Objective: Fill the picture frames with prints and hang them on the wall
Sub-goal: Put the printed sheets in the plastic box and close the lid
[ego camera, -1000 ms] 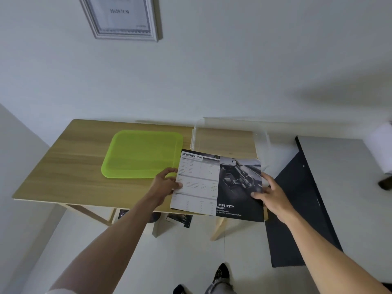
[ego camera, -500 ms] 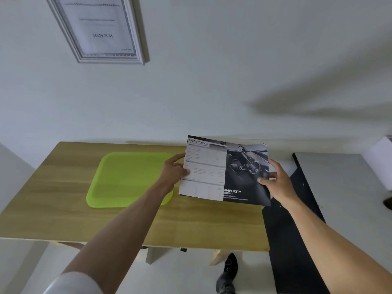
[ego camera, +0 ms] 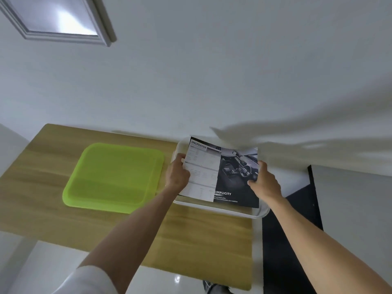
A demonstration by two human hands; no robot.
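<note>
A wooden table (ego camera: 127, 230) stands against a white wall. The left hand (ego camera: 177, 174) and right hand (ego camera: 265, 183) each pinch a side edge of the print (ego camera: 220, 172), held over a clear frame (ego camera: 244, 213) beside a green tray (ego camera: 114, 177).

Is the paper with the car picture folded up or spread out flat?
Spread out. The print shows its whole face, the left hand and right hand each gripping a side edge.

- Plain white painted wall (ego camera: 212, 71) behind; soft grey shadows at right.
- Light wooden rectangular worktop (ego camera: 42, 198) against the wall.
- Glossy white tiled floor (ego camera: 53, 262) below, reflecting light.
- Black flat panel (ego camera: 286, 240) just right of worktop.
</note>
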